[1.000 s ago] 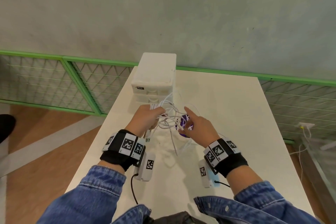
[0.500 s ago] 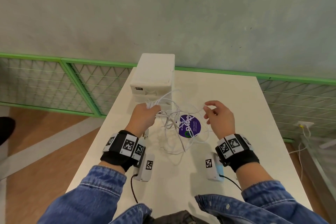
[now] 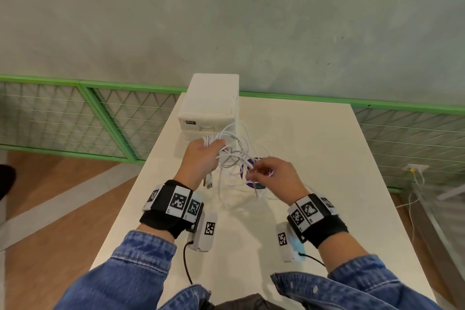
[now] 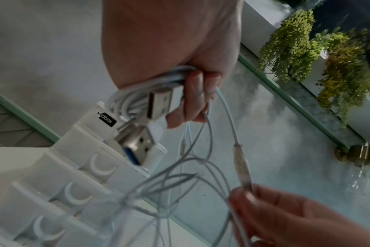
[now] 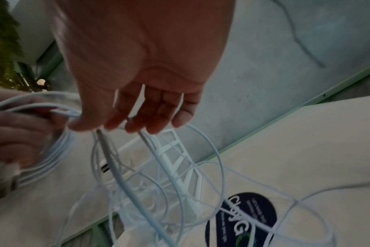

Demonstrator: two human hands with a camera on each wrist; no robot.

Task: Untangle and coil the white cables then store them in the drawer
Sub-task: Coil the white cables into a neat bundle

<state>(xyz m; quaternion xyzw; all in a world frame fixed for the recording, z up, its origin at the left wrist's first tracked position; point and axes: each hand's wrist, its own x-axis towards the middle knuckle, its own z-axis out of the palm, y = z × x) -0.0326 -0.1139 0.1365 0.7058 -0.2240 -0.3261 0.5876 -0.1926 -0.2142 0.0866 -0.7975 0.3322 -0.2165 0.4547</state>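
Observation:
A tangle of thin white cables (image 3: pixel 234 158) hangs between both hands above the white table (image 3: pixel 314 158). My left hand (image 3: pixel 201 158) grips a bundled coil of cable (image 4: pixel 137 93), with two USB plugs (image 4: pixel 137 143) sticking out below it. My right hand (image 3: pixel 271 173) pinches a cable end (image 4: pixel 241 165) between thumb and fingers, with loose strands (image 5: pixel 150 167) running down from it. The white drawer unit (image 3: pixel 211 106) stands just beyond the left hand at the table's far left; its drawers (image 4: pixel 74 192) look closed.
A round purple sticker (image 5: pixel 243 220) lies on the table under the cables. A green mesh fence (image 3: pixel 75 118) runs behind the table, below a grey wall. Another cable (image 3: pixel 412 199) hangs from a wall socket at the far right. Wooden floor lies left.
My right hand has come back from the right toward the tangle and now pinches a cable end close to the left hand. The left hand has stayed by the drawer unit, holding the coil.

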